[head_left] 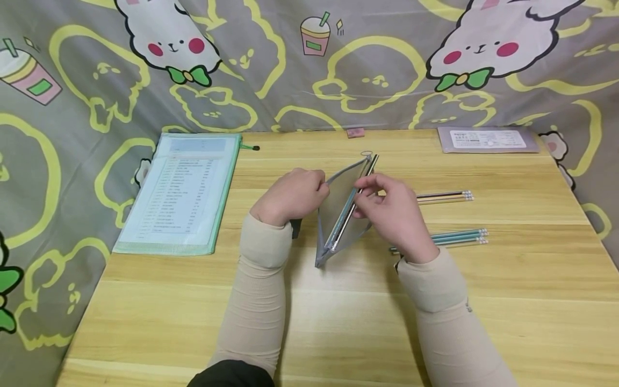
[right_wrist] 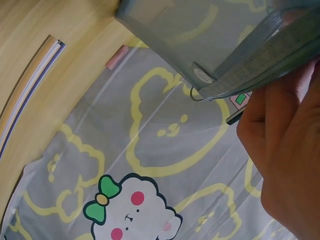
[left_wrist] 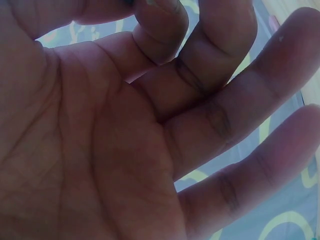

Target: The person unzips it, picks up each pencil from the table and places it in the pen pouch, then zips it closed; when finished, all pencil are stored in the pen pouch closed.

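A grey see-through zip pouch (head_left: 333,207) stands tilted above the middle of the table, its zipped mouth spread apart. My left hand (head_left: 295,198) pinches its left edge between thumb and curled index finger; the other fingers (left_wrist: 215,115) extend loosely in the left wrist view. Across the mouth slant slim pencils (head_left: 344,220), dark and teal, which my right hand (head_left: 394,215) pinches near their upper part. In the right wrist view a dark pencil end (right_wrist: 234,118) pokes out beside the fingers, close to the zipper. The pencils' lower ends reach the pouch's near corner.
Right of the pouch lie dark and wood-toned pencils (head_left: 445,197) and, nearer, a teal group (head_left: 461,236). A document zip bag (head_left: 176,193) lies at left. By the back curtain are a pink eraser-like block (head_left: 355,133) and a labelled mauve packet (head_left: 488,140).
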Tool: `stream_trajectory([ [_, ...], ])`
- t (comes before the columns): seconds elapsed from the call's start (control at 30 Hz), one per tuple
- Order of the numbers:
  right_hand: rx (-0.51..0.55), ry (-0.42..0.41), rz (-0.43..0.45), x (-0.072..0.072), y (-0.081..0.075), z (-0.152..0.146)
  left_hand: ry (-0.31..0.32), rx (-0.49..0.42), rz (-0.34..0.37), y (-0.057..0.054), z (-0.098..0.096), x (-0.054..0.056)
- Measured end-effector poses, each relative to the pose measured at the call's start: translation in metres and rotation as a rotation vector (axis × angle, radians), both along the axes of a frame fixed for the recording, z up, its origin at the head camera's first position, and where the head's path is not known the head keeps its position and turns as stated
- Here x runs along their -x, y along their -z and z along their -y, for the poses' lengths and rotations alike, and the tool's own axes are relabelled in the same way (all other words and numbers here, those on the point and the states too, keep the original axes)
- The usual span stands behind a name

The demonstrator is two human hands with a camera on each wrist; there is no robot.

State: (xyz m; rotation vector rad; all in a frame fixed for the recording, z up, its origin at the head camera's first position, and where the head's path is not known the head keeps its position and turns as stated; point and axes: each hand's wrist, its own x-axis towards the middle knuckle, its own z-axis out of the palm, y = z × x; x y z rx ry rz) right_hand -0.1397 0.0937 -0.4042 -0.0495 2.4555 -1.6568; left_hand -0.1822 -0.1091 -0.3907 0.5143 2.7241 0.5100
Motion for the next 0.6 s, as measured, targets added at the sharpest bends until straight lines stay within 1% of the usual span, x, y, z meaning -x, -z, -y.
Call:
stream_trajectory([
  [0.17,-0.023,-0.011,0.008,-0.0007,-0.0001,0.0001,-0.004,0.000,0.004,0.0007,-0.0002,0.0001],
  [0.37,-0.024,-0.014,0.011,-0.0010,-0.0020,-0.0023,-0.006,0.002,0.006,0.0002,-0.0003,0.0001],
  [0.6,-0.043,-0.075,0.007,-0.0011,-0.0010,-0.0027,-0.011,-0.003,0.015,-0.0007,-0.0007,-0.0005],
])
